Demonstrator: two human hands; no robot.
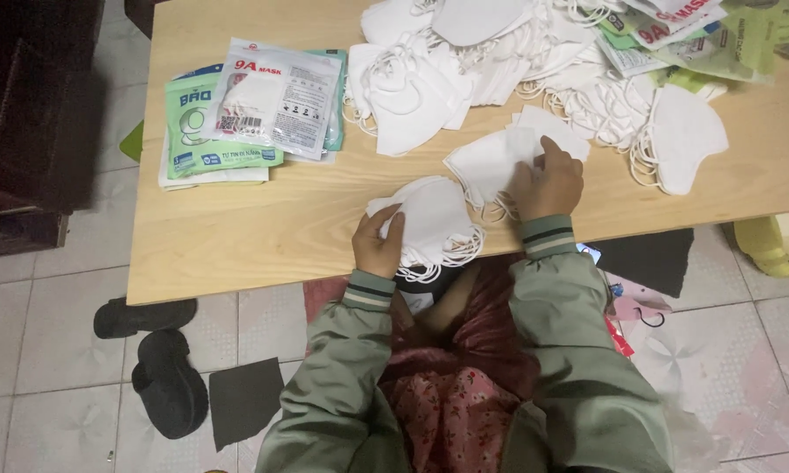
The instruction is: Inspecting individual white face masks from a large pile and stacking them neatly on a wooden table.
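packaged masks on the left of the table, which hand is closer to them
Left. The left hand grips a white mask stack just right of the packaged masks; the right hand lies farther right.

I have one view only, from the head camera, looking steeply down from above the seated wearer. The desk (237,236) fills twelve o'clock, tiled floor (53,350) lies toward six, at arm's-length range.
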